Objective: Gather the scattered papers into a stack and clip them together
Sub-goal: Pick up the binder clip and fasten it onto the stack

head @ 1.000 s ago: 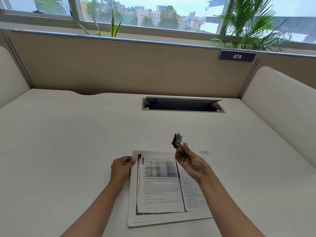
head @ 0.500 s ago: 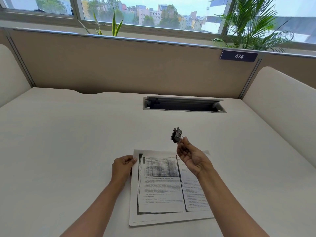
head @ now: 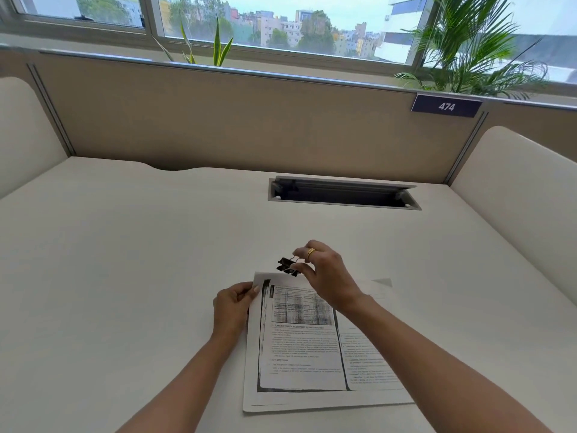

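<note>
Papers [head: 299, 354]: lay stacked on the counter [head: 125, 260].
Left hand [head: 234, 304]: gripped the stack's top-left edge.
Right hand [head: 324, 276]: pinched the binder clip [head: 287, 266] just above the stack's top edge.

One view only — a wide-angle camera worn on the person's head, facing forward and pitched down across the desk [head: 131, 251]. The papers [head: 299, 354] lie close beneath the lens at lower centre, with both arms [head: 437, 370] entering from the bottom edge. The partition [head: 218, 120] and window [head: 312, 23] stand farther off — filling the upper part of the frame.
</note>
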`<action>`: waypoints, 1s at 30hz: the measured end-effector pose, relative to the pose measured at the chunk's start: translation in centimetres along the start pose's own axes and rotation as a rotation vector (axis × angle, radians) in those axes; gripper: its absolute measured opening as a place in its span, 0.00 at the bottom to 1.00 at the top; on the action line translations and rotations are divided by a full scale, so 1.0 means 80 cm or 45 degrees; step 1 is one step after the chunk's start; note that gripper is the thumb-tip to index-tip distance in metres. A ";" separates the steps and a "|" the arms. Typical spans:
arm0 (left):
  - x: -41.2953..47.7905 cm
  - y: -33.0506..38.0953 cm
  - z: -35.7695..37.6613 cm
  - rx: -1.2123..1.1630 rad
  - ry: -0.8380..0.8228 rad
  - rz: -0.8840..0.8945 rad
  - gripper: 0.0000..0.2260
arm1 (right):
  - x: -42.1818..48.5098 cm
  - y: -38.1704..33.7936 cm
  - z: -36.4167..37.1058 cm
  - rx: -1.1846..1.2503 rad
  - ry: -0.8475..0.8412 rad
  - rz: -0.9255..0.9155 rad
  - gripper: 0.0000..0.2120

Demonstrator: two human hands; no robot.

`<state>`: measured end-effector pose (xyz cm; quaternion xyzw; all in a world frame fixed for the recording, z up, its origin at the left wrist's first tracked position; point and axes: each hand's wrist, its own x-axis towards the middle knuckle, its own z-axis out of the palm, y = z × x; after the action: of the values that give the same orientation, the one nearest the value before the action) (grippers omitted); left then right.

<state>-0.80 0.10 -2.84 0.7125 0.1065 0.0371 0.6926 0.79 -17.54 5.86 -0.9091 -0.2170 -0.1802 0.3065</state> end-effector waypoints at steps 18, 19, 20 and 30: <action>0.009 0.007 -0.002 0.012 -0.003 0.161 0.06 | 0.028 0.003 -0.001 -0.178 -0.346 -0.236 0.12; 0.009 0.008 -0.002 0.011 -0.007 0.165 0.06 | 0.029 0.002 0.001 -0.164 -0.351 -0.238 0.13; 0.010 0.008 -0.002 0.015 -0.012 0.170 0.06 | 0.029 0.000 0.003 -0.150 -0.353 -0.235 0.13; 0.011 0.009 0.002 0.043 -0.032 0.194 0.06 | 0.038 -0.012 0.013 -0.048 -0.403 -0.170 0.14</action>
<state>0.19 0.12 -2.22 0.7306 0.0438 0.0788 0.6769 3.08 -15.30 6.96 -0.9153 -0.3190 -0.0587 0.2388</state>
